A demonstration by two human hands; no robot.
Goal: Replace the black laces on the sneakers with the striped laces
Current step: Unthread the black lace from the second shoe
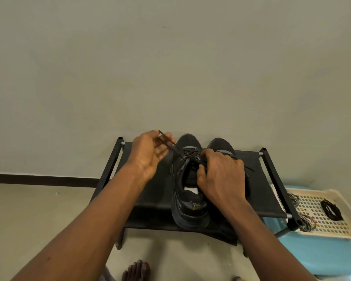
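Head: black lace (pixel 174 148) seemingly between left fingers (pixel 164 151)

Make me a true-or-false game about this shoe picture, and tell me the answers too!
1. The left hand holds a black lace. True.
2. The sneakers are white. False: both are black.
3. The striped laces lie in the tray. True.
4. The sneakers stand on the floor. False: they stand on the black rack.
5. The right hand touches nothing. False: it grips one of the sneakers.
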